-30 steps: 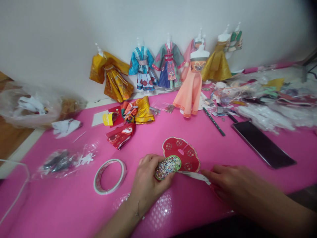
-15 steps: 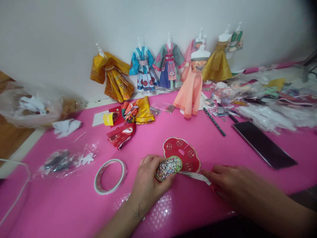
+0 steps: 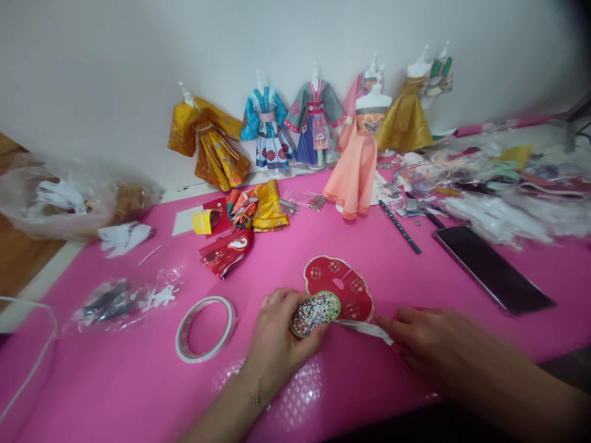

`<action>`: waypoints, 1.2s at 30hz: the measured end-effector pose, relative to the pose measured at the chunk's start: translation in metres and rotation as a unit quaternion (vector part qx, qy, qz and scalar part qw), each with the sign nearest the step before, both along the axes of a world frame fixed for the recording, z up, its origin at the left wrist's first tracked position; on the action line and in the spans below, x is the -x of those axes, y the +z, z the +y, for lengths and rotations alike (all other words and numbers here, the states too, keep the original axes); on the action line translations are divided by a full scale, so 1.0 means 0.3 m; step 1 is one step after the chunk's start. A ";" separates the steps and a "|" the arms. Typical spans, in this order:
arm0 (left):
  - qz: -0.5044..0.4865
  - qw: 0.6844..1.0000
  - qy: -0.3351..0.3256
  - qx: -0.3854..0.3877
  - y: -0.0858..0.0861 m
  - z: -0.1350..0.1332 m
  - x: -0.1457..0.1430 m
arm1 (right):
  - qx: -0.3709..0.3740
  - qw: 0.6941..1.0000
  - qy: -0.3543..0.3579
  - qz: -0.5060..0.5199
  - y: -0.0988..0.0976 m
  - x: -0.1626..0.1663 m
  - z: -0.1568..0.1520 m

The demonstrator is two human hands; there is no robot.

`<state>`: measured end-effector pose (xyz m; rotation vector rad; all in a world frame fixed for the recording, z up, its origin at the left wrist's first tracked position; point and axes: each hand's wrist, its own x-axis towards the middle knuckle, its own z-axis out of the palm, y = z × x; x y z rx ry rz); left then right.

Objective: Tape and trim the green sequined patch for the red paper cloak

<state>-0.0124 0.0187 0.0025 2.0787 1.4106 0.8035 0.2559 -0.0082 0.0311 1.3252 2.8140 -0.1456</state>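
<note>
My left hand (image 3: 277, 338) is closed on a small oval paper piece (image 3: 315, 313) with a green rim and a speckled multicolour pattern, held just above the pink table (image 3: 138, 394). My right hand (image 3: 425, 344) grips red-handled scissors (image 3: 367, 328), whose silver blades point left and meet the oval piece's lower edge. Right behind the oval lies a red scalloped paper piece (image 3: 344, 286) with gold edging, flat on the table.
A roll of tape (image 3: 205, 328) lies to the left. A dark phone (image 3: 493, 268) and a black pen (image 3: 399, 226) lie to the right. Folded patterned papers (image 3: 240, 224), plastic bags and a row of paper-dressed mannequins (image 3: 318, 123) stand along the wall.
</note>
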 end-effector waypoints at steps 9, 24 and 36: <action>-0.010 0.999 -0.046 0.024 -0.005 -0.003 -0.003 | -0.013 1.000 -0.006 -0.022 0.012 0.003 -0.007; -0.004 0.998 -0.059 -0.013 0.007 -0.010 -0.009 | -0.025 0.957 -0.208 0.199 -0.038 -0.050 -0.026; -0.034 0.986 -0.118 -0.116 0.026 -0.041 -0.013 | 0.358 0.679 -0.319 0.555 -0.099 0.138 -0.027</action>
